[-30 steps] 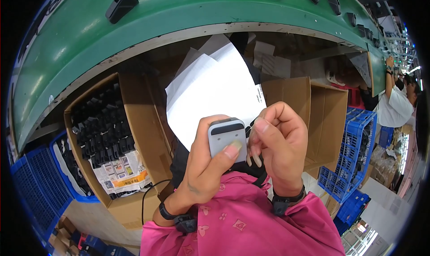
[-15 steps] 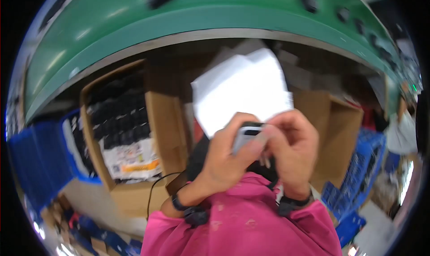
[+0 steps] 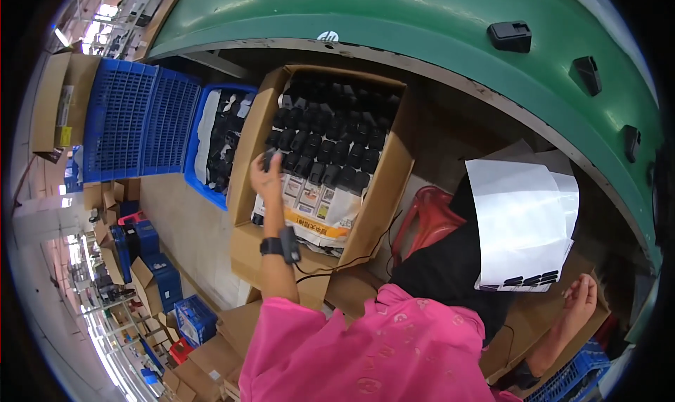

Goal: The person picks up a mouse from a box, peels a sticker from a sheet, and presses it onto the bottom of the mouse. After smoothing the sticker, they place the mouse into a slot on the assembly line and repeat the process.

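My left hand [image 3: 266, 179] is at the left wall of a cardboard box [image 3: 242, 166], its fingers closed on a small black plastic part [image 3: 269, 157]. Rows of similar black parts [image 3: 325, 149] stand in that box, beside a printed paper sheet [image 3: 309, 201]. To the right, my right hand [image 3: 581, 294] is closed, thumb and fingertips pressed together; anything between them is too small to make out. Close to it, white sheets [image 3: 527, 219] lie over my dark-clothed lap, with several black stickers [image 3: 531, 280] along the near edge.
A green conveyor belt [image 3: 422, 22] curves across the far side, carrying black parts [image 3: 510, 36]. A blue crate [image 3: 211, 149] of parts stands left of the box, and blue mesh crates [image 3: 119, 117] stand beyond. A red stool [image 3: 429, 219] and a cable [image 3: 344, 265] are near my legs.
My hands were together at the part over my lap. Now they are apart, the left over at the box with a black part, the right beside the sheets. The view has swung left.
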`<state>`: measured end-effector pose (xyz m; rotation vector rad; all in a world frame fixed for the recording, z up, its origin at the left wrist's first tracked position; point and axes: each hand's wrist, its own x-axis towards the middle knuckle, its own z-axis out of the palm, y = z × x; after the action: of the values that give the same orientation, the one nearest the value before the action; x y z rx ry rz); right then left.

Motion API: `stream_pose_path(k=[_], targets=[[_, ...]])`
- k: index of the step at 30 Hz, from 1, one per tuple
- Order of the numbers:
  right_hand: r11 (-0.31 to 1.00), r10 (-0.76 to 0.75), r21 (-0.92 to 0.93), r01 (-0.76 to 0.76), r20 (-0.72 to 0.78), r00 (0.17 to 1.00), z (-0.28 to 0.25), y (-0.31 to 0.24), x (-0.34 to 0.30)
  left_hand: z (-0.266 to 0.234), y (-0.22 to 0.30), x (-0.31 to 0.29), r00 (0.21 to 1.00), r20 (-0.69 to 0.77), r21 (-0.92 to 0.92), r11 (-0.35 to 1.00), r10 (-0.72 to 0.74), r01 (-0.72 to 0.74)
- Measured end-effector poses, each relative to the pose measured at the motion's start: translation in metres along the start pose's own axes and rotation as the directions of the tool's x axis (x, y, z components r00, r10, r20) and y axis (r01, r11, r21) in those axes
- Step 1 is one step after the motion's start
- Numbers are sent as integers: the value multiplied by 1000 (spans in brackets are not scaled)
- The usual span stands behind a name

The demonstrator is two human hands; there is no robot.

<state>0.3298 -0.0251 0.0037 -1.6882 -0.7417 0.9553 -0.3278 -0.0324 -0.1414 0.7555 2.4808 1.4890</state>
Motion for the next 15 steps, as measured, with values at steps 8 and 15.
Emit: stream_pose_path(k=[8, 15], targets=[[992, 39, -113, -61, -189, 981, -59, 54, 17, -40, -86, 63, 948, 195, 621, 717, 252, -318], [961, -21, -276, -24, -157, 987, -50, 74, 5, -27, -121, 82, 916, 332, 562, 733, 225, -383]])
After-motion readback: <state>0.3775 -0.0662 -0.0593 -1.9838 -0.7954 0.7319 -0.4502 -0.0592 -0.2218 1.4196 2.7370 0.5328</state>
